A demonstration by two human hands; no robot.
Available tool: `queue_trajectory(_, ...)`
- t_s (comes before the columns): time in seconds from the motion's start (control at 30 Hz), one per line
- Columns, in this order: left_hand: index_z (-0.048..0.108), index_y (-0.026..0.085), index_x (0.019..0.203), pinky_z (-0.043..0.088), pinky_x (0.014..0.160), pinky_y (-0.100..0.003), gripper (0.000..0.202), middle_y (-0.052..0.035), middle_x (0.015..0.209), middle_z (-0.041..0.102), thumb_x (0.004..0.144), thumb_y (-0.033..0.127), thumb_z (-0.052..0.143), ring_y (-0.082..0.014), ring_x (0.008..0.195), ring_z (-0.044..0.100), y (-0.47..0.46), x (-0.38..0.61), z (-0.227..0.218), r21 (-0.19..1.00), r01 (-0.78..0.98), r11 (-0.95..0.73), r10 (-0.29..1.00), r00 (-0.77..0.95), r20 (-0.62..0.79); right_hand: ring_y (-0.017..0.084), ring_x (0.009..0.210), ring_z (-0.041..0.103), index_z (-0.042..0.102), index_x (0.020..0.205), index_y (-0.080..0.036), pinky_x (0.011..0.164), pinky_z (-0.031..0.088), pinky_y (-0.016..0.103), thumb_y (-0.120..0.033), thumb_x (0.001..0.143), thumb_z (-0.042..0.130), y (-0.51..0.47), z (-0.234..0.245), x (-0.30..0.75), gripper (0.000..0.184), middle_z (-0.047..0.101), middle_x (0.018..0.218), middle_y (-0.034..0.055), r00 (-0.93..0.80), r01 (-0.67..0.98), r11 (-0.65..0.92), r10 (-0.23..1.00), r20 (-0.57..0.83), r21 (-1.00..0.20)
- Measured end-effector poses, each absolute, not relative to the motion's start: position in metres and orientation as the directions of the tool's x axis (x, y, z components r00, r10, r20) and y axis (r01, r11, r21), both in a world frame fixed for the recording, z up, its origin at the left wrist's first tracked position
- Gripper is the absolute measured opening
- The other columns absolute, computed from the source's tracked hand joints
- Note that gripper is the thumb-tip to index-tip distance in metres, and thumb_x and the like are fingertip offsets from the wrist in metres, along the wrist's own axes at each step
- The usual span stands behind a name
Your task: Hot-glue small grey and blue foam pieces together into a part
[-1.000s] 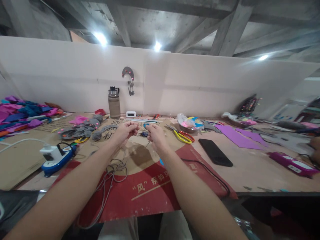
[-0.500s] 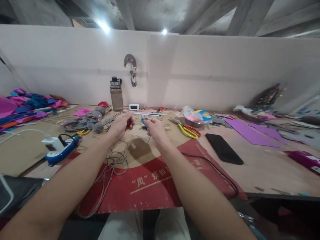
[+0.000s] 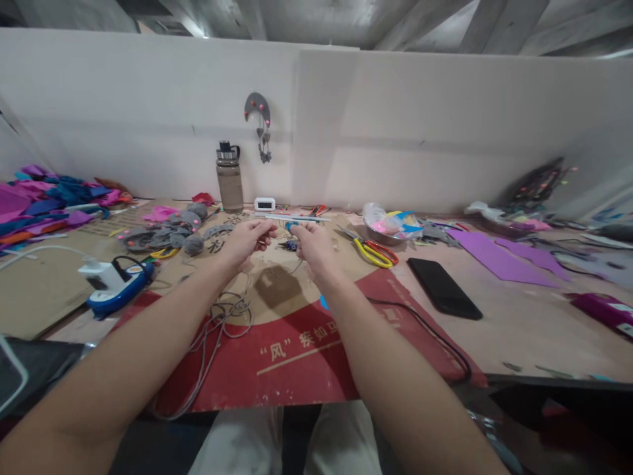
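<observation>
Over the middle of the work mat, my two hands face each other a short way apart. My right hand (image 3: pixel 315 245) is closed, its thumb and finger pinching a small blue piece (image 3: pixel 291 225). My left hand (image 3: pixel 248 243) has its fingers pressed together; whatever is in them is hidden or too small to make out. Just below the right fingertips lies a small dark item with a bluish part (image 3: pixel 289 245). A tangled grey cord (image 3: pixel 225 320) runs across the mat under my left forearm. By my right forearm shows a small bright blue scrap (image 3: pixel 324 302).
Left are a blue power strip (image 3: pixel 116 295), grey felt pieces (image 3: pixel 158 236) and coloured cloth scraps (image 3: pixel 64 198). A bottle (image 3: pixel 230 181) and white clock (image 3: pixel 264 204) stand behind. Right are yellow-handled scissors (image 3: pixel 370 251), a bowl (image 3: pixel 383 234), a phone (image 3: pixel 442 288) and purple sheets (image 3: pixel 499 254).
The view has tipped slightly downward. My left fingers have moved a little closer to the right hand. The bright blue scrap now shows beside my right forearm.
</observation>
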State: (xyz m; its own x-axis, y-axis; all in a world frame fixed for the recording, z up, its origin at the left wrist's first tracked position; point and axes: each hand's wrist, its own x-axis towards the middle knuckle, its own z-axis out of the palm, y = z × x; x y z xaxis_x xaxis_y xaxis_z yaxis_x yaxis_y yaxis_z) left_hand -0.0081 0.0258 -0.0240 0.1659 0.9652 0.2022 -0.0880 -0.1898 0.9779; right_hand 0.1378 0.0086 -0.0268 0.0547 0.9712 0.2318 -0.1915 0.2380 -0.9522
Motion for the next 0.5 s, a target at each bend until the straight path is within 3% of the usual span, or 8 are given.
queue_trajectory(0.23,0.062,0.012,0.075,0.034,0.046,-0.021,0.030,-0.0060,0.067,0.060,0.072,0.042,0.062,-0.0083,0.052,0.049,0.0226,-0.0002,-0.0297,0.973,-0.173,-0.151,0.961,0.206,0.185,0.006,0.044,0.028,0.044,0.057,-0.019,0.043,0.022,0.021,-0.030,0.065,0.055,0.0150,-0.0365,0.1335,0.018,0.034,0.045,-0.0075,0.058,-0.032,0.265,0.963,0.263,-0.964)
queue_trajectory(0.5,0.064,0.012,0.073,0.035,0.047,-0.020,0.024,-0.0040,0.065,0.058,0.070,0.036,0.064,-0.0077,0.052,0.048,0.0193,-0.0017,-0.0209,0.957,-0.205,-0.205,0.952,0.185,0.244,0.005,0.042,0.025,0.043,0.055,-0.019,0.041,0.018,0.021,-0.029,0.066,0.054,0.0115,-0.0339,0.1332,0.019,0.031,0.044,-0.0078,0.021,-0.051,0.234,0.972,0.234,-0.971)
